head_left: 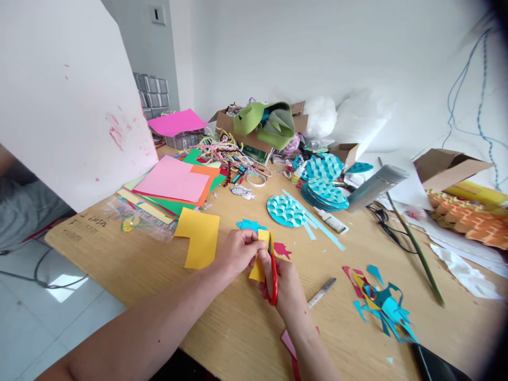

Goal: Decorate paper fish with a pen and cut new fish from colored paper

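Observation:
My left hand [241, 248] pinches a small piece of yellow paper [257, 272] above the table. Red-handled scissors [274, 280] are in my right hand [286, 286], their blades at the upper right part of the yellow paper. Left of my hands lies a larger yellow sheet [204, 241] with one corner cut out. A blue paper fish [249, 225] and a red paper fish [282, 250] lie just beyond my hands. To the right of my right hand rests a pen [322, 292].
Stacked colored paper [170, 180] lies at the left beside a white board [71, 95]. Blue scale-patterned discs [286, 210], a glue bottle [332, 220] and a grey bottle [377, 188] are farther back. Paper scraps [384, 304] and a black phone-like object [436, 362] lie at the right.

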Motion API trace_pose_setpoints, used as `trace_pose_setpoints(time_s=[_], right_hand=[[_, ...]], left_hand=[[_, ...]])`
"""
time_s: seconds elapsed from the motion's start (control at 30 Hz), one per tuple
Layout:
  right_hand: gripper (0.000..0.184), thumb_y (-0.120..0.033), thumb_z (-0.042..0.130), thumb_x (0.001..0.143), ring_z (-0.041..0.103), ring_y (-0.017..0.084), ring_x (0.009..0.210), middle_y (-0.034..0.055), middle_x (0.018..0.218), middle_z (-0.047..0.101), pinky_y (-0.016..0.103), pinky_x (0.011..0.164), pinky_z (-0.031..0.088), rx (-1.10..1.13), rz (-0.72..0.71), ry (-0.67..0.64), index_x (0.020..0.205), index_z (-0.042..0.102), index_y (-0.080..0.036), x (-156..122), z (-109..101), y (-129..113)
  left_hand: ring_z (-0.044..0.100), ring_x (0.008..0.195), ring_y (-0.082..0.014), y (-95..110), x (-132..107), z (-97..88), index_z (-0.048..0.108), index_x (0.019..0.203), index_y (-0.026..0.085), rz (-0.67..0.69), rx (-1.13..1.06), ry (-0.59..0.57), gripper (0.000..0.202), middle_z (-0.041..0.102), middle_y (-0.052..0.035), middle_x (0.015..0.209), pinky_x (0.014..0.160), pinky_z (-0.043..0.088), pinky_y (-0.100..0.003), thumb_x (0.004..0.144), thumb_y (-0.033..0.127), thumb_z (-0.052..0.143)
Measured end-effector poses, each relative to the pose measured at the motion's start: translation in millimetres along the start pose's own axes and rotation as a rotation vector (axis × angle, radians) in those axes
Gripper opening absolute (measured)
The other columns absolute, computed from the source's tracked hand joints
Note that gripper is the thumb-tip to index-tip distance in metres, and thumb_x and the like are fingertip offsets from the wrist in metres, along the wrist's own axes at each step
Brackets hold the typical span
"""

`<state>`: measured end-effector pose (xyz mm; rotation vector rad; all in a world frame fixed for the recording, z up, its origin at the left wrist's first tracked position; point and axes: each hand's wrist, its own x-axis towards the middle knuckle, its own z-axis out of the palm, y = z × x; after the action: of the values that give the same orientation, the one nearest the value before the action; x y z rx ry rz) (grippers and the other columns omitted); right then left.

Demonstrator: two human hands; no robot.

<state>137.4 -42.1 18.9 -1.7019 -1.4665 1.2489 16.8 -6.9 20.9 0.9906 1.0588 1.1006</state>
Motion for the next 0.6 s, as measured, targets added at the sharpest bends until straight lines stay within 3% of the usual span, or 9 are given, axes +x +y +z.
trace_pose_setpoints(time_s=[0.37,0.6], right_hand=[[0.065,-0.079,0.046,0.078,0.05,0.013,0.035,0.0012,0.041,0.055,0.021,0.036,0.034,-0.006,-0.045,-0.002,0.064,0.06,-0.016,1.9,-1.7,2.7],[0.072,-0.087,0.042,0.071,0.047,0.011,0.032,0.0002,0.039,0.051,0.02,0.033,0.031,0.038,-0.007,-0.002,0.062,0.056,-0.017,-1.5,-2.1,-3.7]], left_hand=[[0.039,0.035,-0.0058,3.0,0.6,-1.2,0.05,0.055,0.019,-0.009,-0.001,-0.012,0.026,0.049,0.0064,0.046,0.038,0.028,-0.02,0.063,0.035,0.069],[0.04,0.036,-0.0058,3.3,0.5,-1.9,0.051,0.056,0.018,0.006,0.005,-0.027,0.023,0.048,0.0062,0.045,0.038,0.029,-0.019,0.063,0.034,0.067]])
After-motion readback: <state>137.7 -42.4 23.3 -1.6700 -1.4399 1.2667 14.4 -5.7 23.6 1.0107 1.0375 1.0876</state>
